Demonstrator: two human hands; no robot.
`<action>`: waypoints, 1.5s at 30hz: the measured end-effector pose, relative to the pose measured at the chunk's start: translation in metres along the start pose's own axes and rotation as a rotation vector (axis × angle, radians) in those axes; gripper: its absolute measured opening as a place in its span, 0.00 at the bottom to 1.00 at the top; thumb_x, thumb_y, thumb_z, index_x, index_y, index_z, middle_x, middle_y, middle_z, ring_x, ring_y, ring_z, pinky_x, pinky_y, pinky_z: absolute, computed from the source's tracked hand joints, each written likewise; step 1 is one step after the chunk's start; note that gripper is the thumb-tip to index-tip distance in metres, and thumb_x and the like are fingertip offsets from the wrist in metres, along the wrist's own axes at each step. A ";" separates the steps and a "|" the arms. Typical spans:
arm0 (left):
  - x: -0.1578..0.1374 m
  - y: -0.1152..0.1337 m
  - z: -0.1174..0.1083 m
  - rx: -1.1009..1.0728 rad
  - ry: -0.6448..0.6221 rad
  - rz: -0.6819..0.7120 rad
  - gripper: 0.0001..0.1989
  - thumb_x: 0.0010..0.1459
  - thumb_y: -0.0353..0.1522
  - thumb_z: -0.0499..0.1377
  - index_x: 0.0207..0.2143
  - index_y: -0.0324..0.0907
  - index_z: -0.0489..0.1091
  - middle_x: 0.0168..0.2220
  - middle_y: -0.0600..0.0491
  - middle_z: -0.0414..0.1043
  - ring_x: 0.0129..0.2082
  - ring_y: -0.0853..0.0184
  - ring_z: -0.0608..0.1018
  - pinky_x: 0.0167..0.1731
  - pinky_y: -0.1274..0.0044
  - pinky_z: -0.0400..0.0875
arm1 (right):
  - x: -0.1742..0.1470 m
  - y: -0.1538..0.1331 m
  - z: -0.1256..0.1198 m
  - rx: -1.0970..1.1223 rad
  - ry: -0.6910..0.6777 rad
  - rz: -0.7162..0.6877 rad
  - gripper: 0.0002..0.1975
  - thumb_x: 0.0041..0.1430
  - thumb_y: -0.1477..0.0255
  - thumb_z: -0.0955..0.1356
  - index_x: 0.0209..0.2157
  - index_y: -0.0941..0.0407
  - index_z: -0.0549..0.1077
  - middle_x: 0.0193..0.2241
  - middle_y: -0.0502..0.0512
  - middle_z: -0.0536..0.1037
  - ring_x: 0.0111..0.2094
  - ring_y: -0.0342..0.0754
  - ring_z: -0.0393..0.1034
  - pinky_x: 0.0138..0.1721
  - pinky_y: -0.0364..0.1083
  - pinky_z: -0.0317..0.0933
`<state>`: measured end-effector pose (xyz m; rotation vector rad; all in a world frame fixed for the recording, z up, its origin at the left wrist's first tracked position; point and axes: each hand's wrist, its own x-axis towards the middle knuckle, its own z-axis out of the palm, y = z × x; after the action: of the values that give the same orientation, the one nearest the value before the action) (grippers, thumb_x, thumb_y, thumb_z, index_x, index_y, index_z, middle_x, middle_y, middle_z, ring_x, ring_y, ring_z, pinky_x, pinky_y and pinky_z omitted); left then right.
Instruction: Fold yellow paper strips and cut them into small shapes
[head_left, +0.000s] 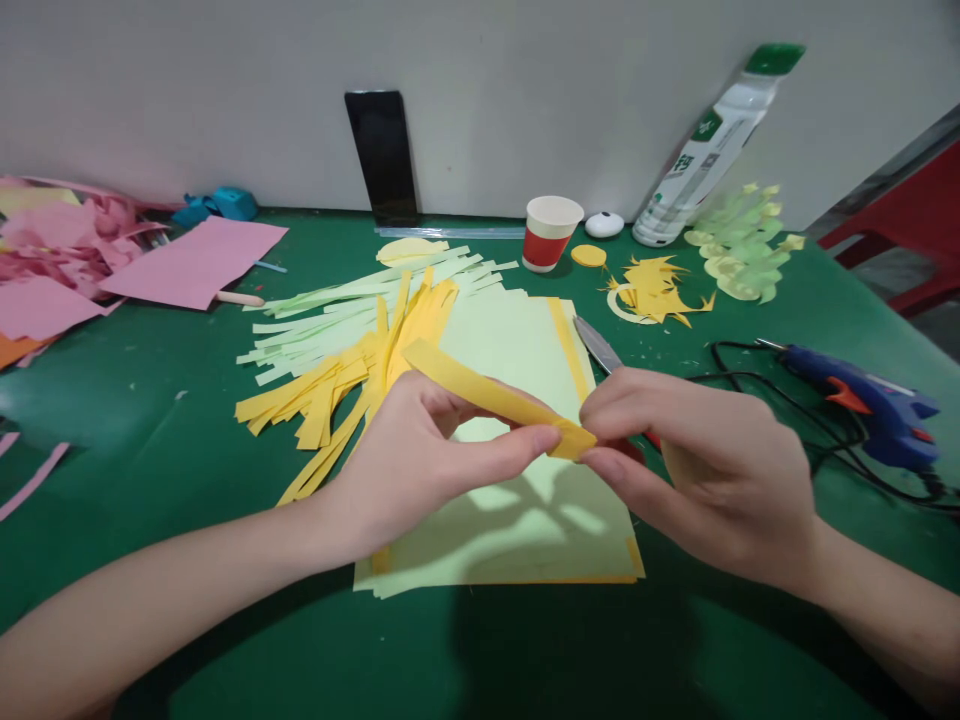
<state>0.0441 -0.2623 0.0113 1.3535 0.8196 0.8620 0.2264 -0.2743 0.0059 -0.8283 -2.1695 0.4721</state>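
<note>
A yellow paper strip [487, 392] is pinched between both hands, its folded end between my fingertips. My left hand [427, 450] grips it with thumb and fingers, and the strip's free end points up and left. My right hand [697, 460] pinches the folded tip. Beneath them lies a stack of pale green paper sheets [510, 540] with yellow paper showing at its edges. Behind my right hand, scissors [598, 345] rest on the stack, their handles mostly hidden. Yellow strips [330, 385] and pale green strips [315, 330] are piled left of the stack.
On the right lies a blue glue gun [862, 400] with a black cord. Along the wall stand a phone [382, 160], a paper cup [549, 235] and a leaning bottle [709, 150]. Yellow cut pieces [652, 285] and green paper plants [750, 245] sit back right; pink paper [199, 260] lies left.
</note>
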 end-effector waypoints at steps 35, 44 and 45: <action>-0.002 -0.002 -0.002 0.217 0.043 0.069 0.05 0.52 0.29 0.60 0.24 0.41 0.72 0.25 0.59 0.74 0.27 0.75 0.73 0.30 0.83 0.68 | 0.001 -0.001 0.008 -0.042 -0.068 0.047 0.12 0.58 0.75 0.62 0.20 0.57 0.65 0.18 0.50 0.69 0.21 0.39 0.63 0.20 0.38 0.56; -0.003 -0.004 -0.003 0.230 0.011 0.076 0.07 0.53 0.30 0.59 0.22 0.41 0.70 0.24 0.58 0.72 0.28 0.72 0.72 0.31 0.79 0.68 | 0.004 -0.003 0.005 0.090 -0.086 0.117 0.14 0.57 0.76 0.64 0.18 0.58 0.66 0.16 0.48 0.65 0.19 0.39 0.58 0.19 0.38 0.54; -0.003 -0.004 -0.003 0.233 0.008 0.071 0.07 0.53 0.31 0.59 0.23 0.41 0.70 0.24 0.58 0.72 0.28 0.72 0.72 0.31 0.79 0.68 | 0.005 -0.003 0.004 0.123 -0.092 0.130 0.14 0.57 0.76 0.64 0.18 0.58 0.66 0.16 0.48 0.65 0.19 0.38 0.58 0.19 0.38 0.54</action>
<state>0.0407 -0.2635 0.0074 1.5916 0.9039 0.8462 0.2194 -0.2737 0.0073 -0.8984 -2.1530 0.7150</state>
